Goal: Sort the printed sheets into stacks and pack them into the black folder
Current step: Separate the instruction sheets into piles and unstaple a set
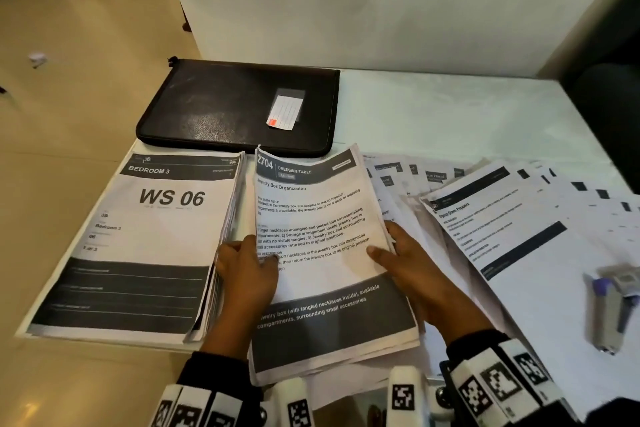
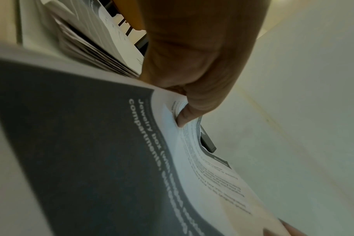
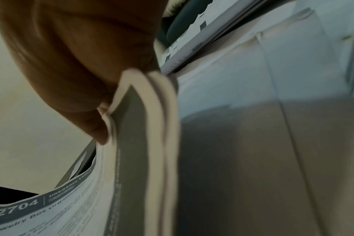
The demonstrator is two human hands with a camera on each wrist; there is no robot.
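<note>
A thick stack of printed sheets headed "2704 Dressing Table" (image 1: 322, 253) is lifted off the table between both hands. My left hand (image 1: 247, 267) grips its left edge, thumb on the top page (image 2: 182, 118). My right hand (image 1: 398, 253) grips the right edge, thumb on top and fingers underneath; in the right wrist view the stack's edge (image 3: 152, 127) bends beside the thumb (image 3: 97, 127). A second stack topped "WS 06" (image 1: 149, 239) lies flat at the left. The black folder (image 1: 242, 104) lies zipped behind both stacks.
Loose printed sheets (image 1: 512, 218) fan across the right side of the white table (image 1: 450, 107). A stapler (image 1: 613, 308) rests on them near the right edge. The wall runs just behind the folder. The table's left edge drops to tiled floor (image 1: 69, 80).
</note>
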